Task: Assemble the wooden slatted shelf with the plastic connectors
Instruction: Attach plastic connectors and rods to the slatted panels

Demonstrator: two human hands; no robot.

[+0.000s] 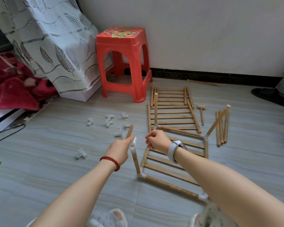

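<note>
A slatted panel (169, 166) lies on the floor inside a frame of dowels joined by white corner connectors (142, 175). Dowels stand up from three corners. My left hand (119, 149) grips a white connector (133, 144) on top of the near-left upright dowel (136, 161). A short dowel (129, 131) rises at a slant from that connector. My right hand (156, 140) hovers just right of it, fingers curled, with nothing visible in it. Several loose connectors (108, 122) lie on the floor to the left.
Two more slatted panels (170, 104) lie behind the frame, with a small wooden mallet (201, 113) and a bundle of dowels (221, 130) to the right. A red plastic stool (124, 63) stands by the wall. A curtain and a red blanket are at the left.
</note>
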